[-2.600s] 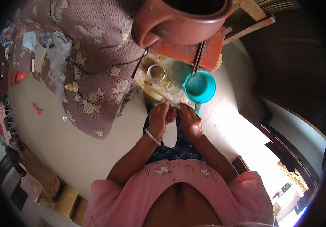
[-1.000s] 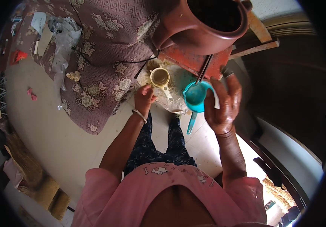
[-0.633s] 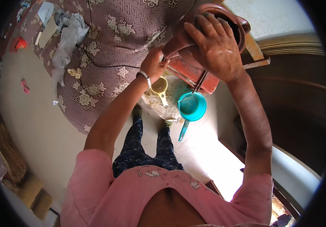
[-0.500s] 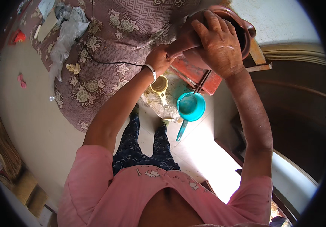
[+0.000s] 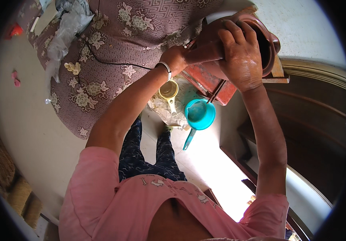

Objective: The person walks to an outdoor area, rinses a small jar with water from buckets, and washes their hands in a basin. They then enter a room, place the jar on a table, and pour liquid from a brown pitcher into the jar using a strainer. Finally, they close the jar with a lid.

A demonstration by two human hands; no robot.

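Head view: right hand (image 5: 241, 56) lying spread over the near rim and shoulder of the brown clay pot (image 5: 221, 44), fingers apart and draped toward the mouth, palm pressing on the wall. Left hand (image 5: 177, 58) pressing against the pot's left side, white bangle (image 5: 165, 69) sitting on the wrist; fingers mostly hidden behind the pot, so not possible to tell whether curled or flat. Both arms reaching up and forward from the lower edge, pink shirt (image 5: 112, 201) filling the bottom of the frame.

Pot sitting upper right, on a red stand (image 5: 209, 82) with a wooden frame (image 5: 279, 76), dark open mouth facing right. Looking tilted, but fisheye bending the edges, so not certain.

Below the pot: teal ladle-type scoop (image 5: 199, 114) lying on the floor, bowl up, handle pointing down-left. Just beside it to the left, yellow mug (image 5: 168, 90), also handle down. Both resting on a crumpled plastic sheet (image 5: 165, 110), near the stand, apart from both hands.

Patterned brown cloth (image 5: 112, 48) with floral motifs covering the upper left, black cable (image 5: 112, 63) running across it, clear plastic bag (image 5: 66, 24) lying near its top edge. Dark patterned trousers (image 5: 141, 152) showing between the arms. Dark wooden door frame (image 5: 313, 120) curving along the right side.
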